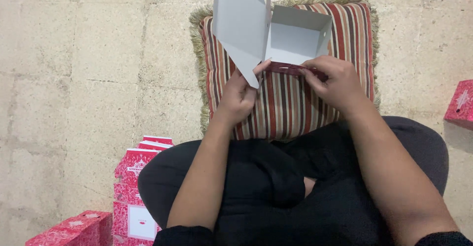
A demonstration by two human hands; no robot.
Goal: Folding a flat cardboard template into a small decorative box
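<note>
Over the striped cushion (290, 103): half-folded cardboard box (295, 39), walls up, lid flap open; left hand (239, 98) pinching that flap, right hand (335, 83) pressing down the red front edge. Flat blanks (138, 187) waiting on the floor (74, 78).

Even soft light, faint shadows, mostly sharp

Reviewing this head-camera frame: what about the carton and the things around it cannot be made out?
- Half-folded carton: its raised lid flap runs off the top edge.
- Red front edge: partly covered by the right hand and left hand, so the grip is unclear.
- Flat red cartons: lower part hidden behind the person's knee.
- Red box: cut by the right edge.
- Striped cushion: near edge hidden by the legs.
</note>
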